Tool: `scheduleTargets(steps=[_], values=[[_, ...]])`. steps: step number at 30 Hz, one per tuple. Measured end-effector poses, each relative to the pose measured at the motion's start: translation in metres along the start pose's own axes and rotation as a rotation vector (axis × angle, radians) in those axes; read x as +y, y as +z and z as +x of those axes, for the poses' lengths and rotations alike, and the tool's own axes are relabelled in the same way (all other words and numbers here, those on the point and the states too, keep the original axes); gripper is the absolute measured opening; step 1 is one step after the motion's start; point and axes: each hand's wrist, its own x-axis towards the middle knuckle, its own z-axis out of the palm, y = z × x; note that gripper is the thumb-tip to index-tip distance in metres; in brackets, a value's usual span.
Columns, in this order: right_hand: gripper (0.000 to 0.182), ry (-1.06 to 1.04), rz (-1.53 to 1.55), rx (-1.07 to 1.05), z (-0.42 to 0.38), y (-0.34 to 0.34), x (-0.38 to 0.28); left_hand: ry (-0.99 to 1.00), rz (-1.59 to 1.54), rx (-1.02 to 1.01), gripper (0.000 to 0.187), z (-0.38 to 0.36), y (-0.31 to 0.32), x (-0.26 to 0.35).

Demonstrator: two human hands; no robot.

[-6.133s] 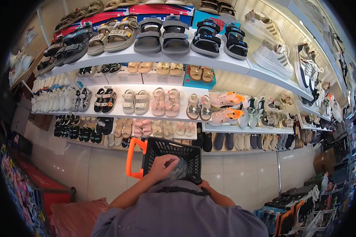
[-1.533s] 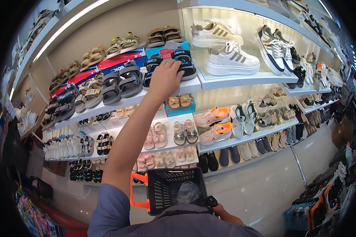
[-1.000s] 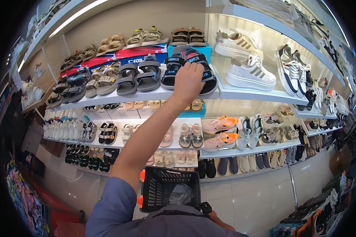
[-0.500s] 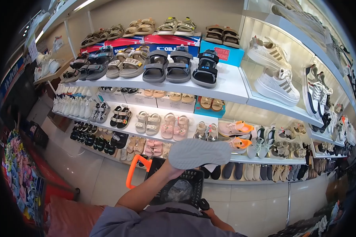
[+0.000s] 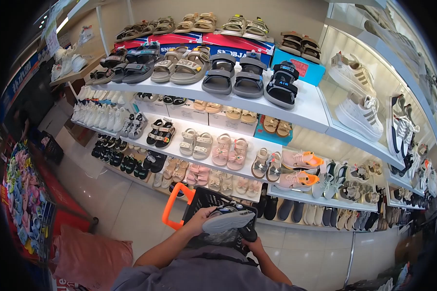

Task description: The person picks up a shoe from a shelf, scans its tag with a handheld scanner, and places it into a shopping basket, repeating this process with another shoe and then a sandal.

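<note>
My left hand (image 5: 201,221) is closed around a sandal (image 5: 229,221), its pale grey sole tilted towards me and dark straps partly showing on top. The sandal is above a black shopping basket (image 5: 210,198) with an orange handle (image 5: 167,213). My right hand (image 5: 256,246) is closed at the basket's right side, on a dark rounded object (image 5: 249,234) whose kind I cannot make out. Clear plastic (image 5: 218,238) shows inside the basket, under the sandal.
A white shelf (image 5: 189,87) ahead carries several sandals, including a single black sandal (image 5: 282,85). Lower shelves hold children's sandals (image 5: 229,151) and sneakers (image 5: 301,169). A bin of colourful footwear (image 5: 24,199) and a reddish cushion (image 5: 90,254) are at left.
My left hand has lowered the sandal towards the basket and turned it so its strap side partly shows. My right hand has come up with the dark object. The view has shifted.
</note>
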Motion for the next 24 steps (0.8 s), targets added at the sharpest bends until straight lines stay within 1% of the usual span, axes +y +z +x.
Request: scheduleTargets(steps=[1,2,3,4,5,7,8,9,10,12,13,14,15,17,18,20,21,23,24], values=[[0.021,-0.084,0.123,0.018,-0.010,0.005,-0.026,0.073,0.314,-0.049,0.030,-0.001,0.005,0.014],[0.021,-0.082,0.129,0.030,-0.015,0.008,-0.043,0.149,0.627,-0.099,0.030,-0.003,0.008,0.026],[0.019,-0.145,0.243,0.024,-0.019,0.012,-0.056,0.144,0.629,-0.112,0.030,-0.003,0.009,0.035],[0.017,-0.210,0.357,0.019,-0.022,0.016,-0.068,0.284,0.856,-0.193,0.032,-0.003,0.009,0.044],[0.017,-0.208,0.363,0.031,-0.026,0.020,-0.080,0.430,1.079,-0.275,0.034,-0.004,0.009,0.051],[0.023,-0.332,0.702,0.044,-0.031,0.028,-0.103,0.435,1.067,-0.304,0.036,-0.006,0.006,0.057],[0.023,-0.336,0.710,0.062,-0.034,0.031,-0.115,0.423,1.006,-0.285,0.032,-0.007,0.002,0.057],[0.027,-0.331,0.838,0.012,-0.037,0.034,-0.126,0.409,0.946,-0.270,0.030,-0.008,-0.002,0.056],[0.032,-0.329,0.964,-0.037,-0.041,0.036,-0.136,0.407,0.945,-0.297,0.030,-0.009,-0.007,0.054],[0.032,-0.319,0.963,-0.012,-0.050,0.049,-0.153,0.099,0.582,-0.225,0.028,-0.010,-0.022,0.047],[0.032,-0.301,0.952,-0.012,-0.054,0.057,-0.156,0.091,0.582,-0.247,0.028,-0.009,-0.028,0.044],[0.034,-0.306,0.875,0.017,-0.050,0.064,-0.151,0.040,0.522,-0.248,0.027,-0.008,-0.033,0.042],[0.031,-0.331,0.774,0.054,-0.043,0.073,-0.139,-0.010,0.462,-0.247,0.027,-0.008,-0.036,0.042],[0.040,-0.359,0.806,0.099,-0.044,0.092,-0.136,-0.005,0.428,-0.306,0.024,-0.013,-0.028,0.056],[0.040,-0.358,0.808,0.113,-0.050,0.098,-0.141,0.035,0.494,-0.341,0.023,-0.013,-0.028,0.057],[0.040,-0.212,0.985,-0.005,-0.068,0.107,-0.160,0.124,0.629,-0.381,0.020,-0.016,-0.025,0.062],[0.040,-0.214,0.986,0.005,-0.068,0.109,-0.162,0.124,0.626,-0.391,0.020,-0.017,-0.024,0.062],[0.041,-0.198,1.072,-0.066,-0.069,0.114,-0.164,0.348,0.841,-0.447,0.020,-0.018,-0.023,0.063],[0.043,-0.244,1.077,-0.091,-0.064,0.115,-0.163,0.362,0.908,-0.461,0.022,-0.020,-0.019,0.066]])
